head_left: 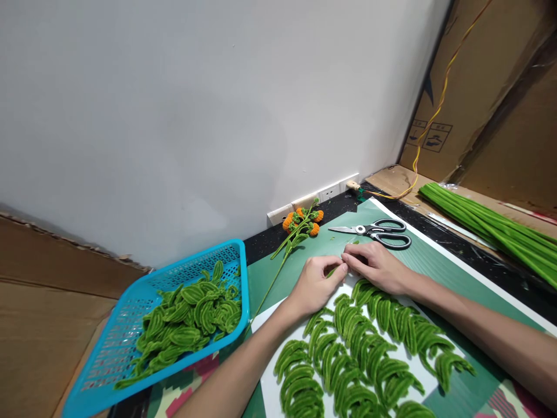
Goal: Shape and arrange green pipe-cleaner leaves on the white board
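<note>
My left hand [314, 285] is closed in a pinch, with a bit of green chenille stem [331, 272] showing between thumb and fingers. Against its fingertips, my right hand [378, 268] pinches too, apparently on the same piece, most of which the fingers hide. Just below both hands lies a white sheet [270, 380] bearing rows of curved green chenille leaves [348, 371]. Scissors [374, 231] with black and grey handles rest slightly spread beyond my right hand. Past my left hand lies a chenille stem with orange pumpkin-like balls [304, 223] and green leaves.
A blue plastic basket [244, 278] on the left holds many looped green leaves [195, 319]. Long green chenille stems [487, 229] lie bundled at the right. A green mat [435, 267] covers the table. A yellow cord [441, 104] runs to the wall sockets [329, 193]. Cardboard [491, 87] stands at right.
</note>
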Tool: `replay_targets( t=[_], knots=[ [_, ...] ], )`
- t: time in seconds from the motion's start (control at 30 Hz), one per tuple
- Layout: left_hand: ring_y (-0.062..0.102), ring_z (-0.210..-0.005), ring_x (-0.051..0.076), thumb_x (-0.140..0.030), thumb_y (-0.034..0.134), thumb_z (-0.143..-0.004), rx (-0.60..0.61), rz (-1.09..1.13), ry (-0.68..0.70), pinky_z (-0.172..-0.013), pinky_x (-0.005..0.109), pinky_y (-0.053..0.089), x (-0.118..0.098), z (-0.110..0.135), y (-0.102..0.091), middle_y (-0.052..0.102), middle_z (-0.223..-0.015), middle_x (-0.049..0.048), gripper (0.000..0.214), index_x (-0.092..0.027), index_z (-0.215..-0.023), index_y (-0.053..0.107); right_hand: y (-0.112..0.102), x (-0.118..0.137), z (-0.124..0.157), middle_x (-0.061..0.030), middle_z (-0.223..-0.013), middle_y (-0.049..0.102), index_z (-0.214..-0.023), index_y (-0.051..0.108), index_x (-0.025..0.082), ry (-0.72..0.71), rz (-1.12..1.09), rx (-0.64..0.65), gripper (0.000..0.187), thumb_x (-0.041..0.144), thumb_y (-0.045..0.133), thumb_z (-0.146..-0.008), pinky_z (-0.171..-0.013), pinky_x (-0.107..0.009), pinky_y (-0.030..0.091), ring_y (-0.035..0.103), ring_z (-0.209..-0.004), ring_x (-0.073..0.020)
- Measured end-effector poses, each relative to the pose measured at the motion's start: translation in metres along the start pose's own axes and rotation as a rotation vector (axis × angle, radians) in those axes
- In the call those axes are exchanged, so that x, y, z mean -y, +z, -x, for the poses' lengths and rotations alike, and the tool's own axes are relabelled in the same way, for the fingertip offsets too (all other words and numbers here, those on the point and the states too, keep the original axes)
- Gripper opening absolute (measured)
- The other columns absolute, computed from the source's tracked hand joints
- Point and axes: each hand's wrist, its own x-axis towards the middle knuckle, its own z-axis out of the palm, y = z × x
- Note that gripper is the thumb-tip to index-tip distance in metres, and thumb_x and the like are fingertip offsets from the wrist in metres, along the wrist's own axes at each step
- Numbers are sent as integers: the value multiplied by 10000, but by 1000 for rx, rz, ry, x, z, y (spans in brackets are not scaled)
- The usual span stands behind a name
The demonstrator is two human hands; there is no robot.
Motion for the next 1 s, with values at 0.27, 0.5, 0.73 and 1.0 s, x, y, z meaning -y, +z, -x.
replay_targets(
  t=[0.27, 0.5, 0.73, 1.0],
  knots=[
    [433, -689, 117, -397, 557, -1022, -4, -11, 9, -659, 258, 326, 2, 0, 0, 525, -691, -24, 388, -141, -741, 637, 0, 0, 1, 48, -649, 457, -745, 452, 215, -7, 5, -2, 424, 445, 427, -1100, -630, -304, 271, 388, -607, -122],
    [433, -687, 114, -394, 558, -1025, -6, -16, 11, -654, 258, 322, 3, 1, 0, 530, -691, -29, 380, -145, -750, 644, 0, 0, 0, 47, -644, 458, -746, 459, 217, -4, 4, -1, 421, 441, 422, -1100, -628, -307, 273, 395, -602, -124],
    [443, -688, 115, -395, 556, -1028, -4, -26, 18, -658, 261, 324, 3, 0, 0, 540, -692, -28, 383, -144, -753, 646, 0, -1, 0, 44, -640, 457, -744, 463, 216, -9, 11, -5, 418, 437, 426, -1097, -627, -308, 275, 388, -598, -126],
    [433, -692, 116, -391, 560, -1023, -5, -11, 17, -656, 262, 326, 3, 0, 0, 527, -695, -26, 382, -143, -745, 642, 0, 0, 0, 50, -644, 440, -744, 452, 216, -6, 8, -5, 416, 434, 428, -1097, -628, -304, 273, 379, -605, -121]
  ],
)
